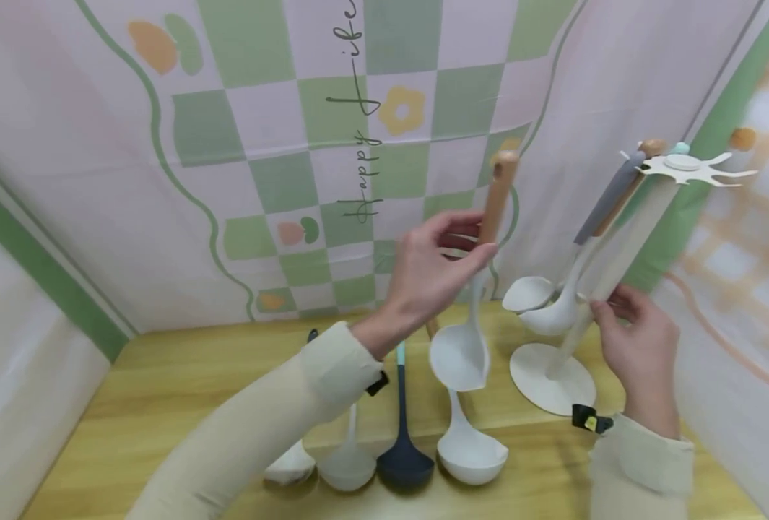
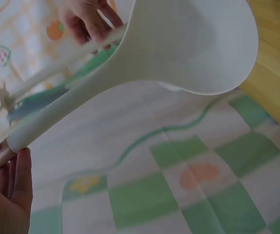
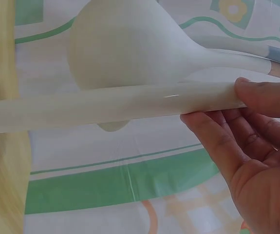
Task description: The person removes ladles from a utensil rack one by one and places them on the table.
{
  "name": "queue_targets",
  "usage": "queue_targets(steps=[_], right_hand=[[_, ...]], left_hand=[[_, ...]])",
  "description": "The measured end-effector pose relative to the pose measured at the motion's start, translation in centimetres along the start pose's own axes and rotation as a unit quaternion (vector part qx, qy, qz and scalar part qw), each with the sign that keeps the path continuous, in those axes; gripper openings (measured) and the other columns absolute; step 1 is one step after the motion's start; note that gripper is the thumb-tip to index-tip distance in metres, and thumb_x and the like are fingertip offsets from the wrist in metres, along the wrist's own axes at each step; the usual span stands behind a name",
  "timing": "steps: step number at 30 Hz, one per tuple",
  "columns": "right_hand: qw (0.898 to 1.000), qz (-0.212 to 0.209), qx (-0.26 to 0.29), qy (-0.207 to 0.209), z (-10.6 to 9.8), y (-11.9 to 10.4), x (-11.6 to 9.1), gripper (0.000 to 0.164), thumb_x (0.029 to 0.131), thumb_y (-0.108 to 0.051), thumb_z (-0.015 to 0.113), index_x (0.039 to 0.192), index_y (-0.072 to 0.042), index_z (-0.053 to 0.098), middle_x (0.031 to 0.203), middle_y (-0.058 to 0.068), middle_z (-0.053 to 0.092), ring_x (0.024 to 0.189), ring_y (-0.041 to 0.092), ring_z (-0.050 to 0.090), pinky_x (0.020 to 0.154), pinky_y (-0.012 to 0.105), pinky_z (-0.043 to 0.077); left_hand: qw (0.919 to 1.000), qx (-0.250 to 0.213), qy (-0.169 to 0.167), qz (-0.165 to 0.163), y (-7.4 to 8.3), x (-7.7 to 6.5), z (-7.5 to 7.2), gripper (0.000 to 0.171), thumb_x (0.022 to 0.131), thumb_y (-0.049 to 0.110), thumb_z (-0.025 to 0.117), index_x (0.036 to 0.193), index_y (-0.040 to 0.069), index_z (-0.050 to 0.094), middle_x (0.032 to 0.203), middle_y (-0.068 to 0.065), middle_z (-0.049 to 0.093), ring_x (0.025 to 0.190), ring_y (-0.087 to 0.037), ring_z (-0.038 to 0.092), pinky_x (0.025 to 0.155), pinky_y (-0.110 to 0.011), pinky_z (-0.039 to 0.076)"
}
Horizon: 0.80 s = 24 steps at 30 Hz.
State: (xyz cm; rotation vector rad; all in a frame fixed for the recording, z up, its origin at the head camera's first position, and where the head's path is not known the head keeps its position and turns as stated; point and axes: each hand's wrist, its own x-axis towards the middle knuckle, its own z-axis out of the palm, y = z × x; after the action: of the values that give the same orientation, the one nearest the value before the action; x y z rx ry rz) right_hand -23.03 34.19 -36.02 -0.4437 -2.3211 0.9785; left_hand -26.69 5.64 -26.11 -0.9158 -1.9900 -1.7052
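My left hand (image 1: 432, 263) pinches the wooden handle of a white ladle (image 1: 460, 357), holding it upright in the air, bowl down. In the left wrist view its bowl (image 2: 193, 44) looms large, fingers on the handle where wood meets white. My right hand (image 1: 640, 347) grips the pole of a white utensil stand (image 1: 637, 224) between thumb and fingers. The right wrist view shows that pole (image 3: 115, 105) crossing in front of a hanging ladle (image 3: 130, 44). On the stand's left side hang a white ladle (image 1: 553, 314) and another ladle with a grey handle (image 1: 608, 198).
Several ladles lie in a row on the wooden table (image 1: 183, 404): a dark blue one (image 1: 405, 462), a white one (image 1: 471, 455), a greyish one (image 1: 347, 466) and another white one (image 1: 291, 466), partly behind my left sleeve. A checkered curtain (image 1: 332, 144) hangs behind.
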Motion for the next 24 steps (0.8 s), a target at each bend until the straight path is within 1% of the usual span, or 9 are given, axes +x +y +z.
queue_targets(steps=[2, 3, 5, 6, 7, 13, 16, 20, 24], right_hand=[[1.000, 0.005, 0.006, 0.001, 0.0, 0.2, 0.1, 0.044, 0.096, -0.033, 0.061, 0.132, -0.007, 0.061, 0.108, -0.003, 0.069, 0.077, -0.023, 0.043, 0.086, 0.011, 0.040], [1.000, 0.007, 0.009, 0.001, -0.1, 0.2, 0.2, 0.045, 0.096, -0.033, 0.061, 0.132, -0.007, 0.061, 0.101, -0.012, 0.067, 0.077, -0.023, 0.044, 0.082, 0.008, 0.038], [1.000, 0.012, 0.016, 0.001, -0.2, 0.2, 0.1, 0.045, 0.095, -0.033, 0.062, 0.132, -0.007, 0.061, 0.092, -0.027, 0.058, 0.077, -0.023, 0.045, 0.081, 0.007, 0.037], [1.000, 0.012, 0.018, 0.001, -0.2, 0.2, 0.1, 0.045, 0.095, -0.032, 0.062, 0.132, -0.006, 0.061, 0.088, -0.032, 0.053, 0.077, -0.024, 0.045, 0.080, 0.006, 0.036], [1.000, 0.014, 0.021, 0.002, -0.2, 0.1, 0.1, 0.045, 0.095, -0.032, 0.062, 0.132, -0.006, 0.061, 0.086, -0.035, 0.050, 0.076, -0.024, 0.045, 0.080, 0.006, 0.036], [0.999, 0.022, 0.027, 0.004, -0.1, 0.1, 0.0, 0.044, 0.095, -0.031, 0.063, 0.131, -0.007, 0.062, 0.080, -0.041, 0.046, 0.076, -0.024, 0.046, 0.084, 0.005, 0.036], [0.999, 0.029, 0.027, 0.001, -0.1, 0.2, 0.0, 0.045, 0.094, -0.031, 0.063, 0.131, -0.006, 0.061, 0.076, -0.043, 0.044, 0.075, -0.024, 0.046, 0.082, 0.005, 0.035], [0.999, 0.032, 0.024, -0.009, -0.1, 0.2, 0.0, 0.047, 0.094, -0.033, 0.062, 0.133, -0.006, 0.060, 0.075, -0.044, 0.044, 0.075, -0.024, 0.045, 0.081, 0.006, 0.033], [0.999, 0.029, 0.024, -0.011, 0.2, -0.1, 0.1, 0.049, 0.094, -0.034, 0.063, 0.134, -0.007, 0.059, 0.076, -0.044, 0.043, 0.076, -0.024, 0.044, 0.085, 0.005, 0.034]], left_hand=[[0.9998, -0.001, 0.019, -0.007, -0.5, -0.6, -2.2, 0.032, 0.085, 0.009, 0.077, 0.115, 0.005, 0.068, 0.103, -0.008, 0.074, 0.084, -0.010, 0.070, 0.072, -0.022, 0.060], [0.9995, 0.003, 0.029, -0.009, -0.8, -1.0, -3.3, 0.032, 0.084, 0.009, 0.077, 0.115, 0.005, 0.068, 0.103, -0.009, 0.074, 0.084, -0.011, 0.071, 0.072, -0.023, 0.061], [0.9984, 0.014, 0.052, -0.018, -1.4, -1.8, -5.5, 0.032, 0.084, 0.009, 0.078, 0.114, 0.006, 0.068, 0.103, -0.009, 0.074, 0.084, -0.014, 0.071, 0.071, -0.025, 0.061], [0.9976, 0.024, 0.061, -0.021, -1.7, -2.2, -6.6, 0.031, 0.084, 0.009, 0.078, 0.114, 0.006, 0.068, 0.102, -0.008, 0.074, 0.084, -0.014, 0.071, 0.071, -0.026, 0.061], [0.9968, 0.034, 0.069, -0.024, -2.1, -2.6, -7.7, 0.031, 0.084, 0.010, 0.077, 0.114, 0.007, 0.069, 0.102, -0.008, 0.073, 0.084, -0.014, 0.071, 0.071, -0.026, 0.061], [0.9881, 0.110, 0.104, -0.029, -4.2, -5.4, -13.2, 0.027, 0.084, 0.012, 0.078, 0.110, 0.008, 0.071, 0.098, -0.007, 0.075, 0.080, -0.016, 0.072, 0.067, -0.027, 0.062], [0.9817, 0.144, 0.120, -0.035, -5.0, -6.5, -15.6, 0.026, 0.083, 0.012, 0.078, 0.109, 0.008, 0.072, 0.098, -0.008, 0.075, 0.079, -0.019, 0.072, 0.064, -0.026, 0.061], [0.9711, 0.187, 0.134, -0.065, -5.6, -7.4, -18.7, 0.025, 0.083, 0.012, 0.079, 0.107, 0.008, 0.073, 0.098, -0.009, 0.075, 0.078, -0.021, 0.071, 0.060, -0.021, 0.059], [0.9572, 0.237, 0.129, -0.104, -6.3, -8.3, -21.5, 0.024, 0.083, 0.014, 0.079, 0.106, 0.010, 0.075, 0.096, -0.008, 0.075, 0.075, -0.022, 0.071, 0.057, -0.017, 0.057]])
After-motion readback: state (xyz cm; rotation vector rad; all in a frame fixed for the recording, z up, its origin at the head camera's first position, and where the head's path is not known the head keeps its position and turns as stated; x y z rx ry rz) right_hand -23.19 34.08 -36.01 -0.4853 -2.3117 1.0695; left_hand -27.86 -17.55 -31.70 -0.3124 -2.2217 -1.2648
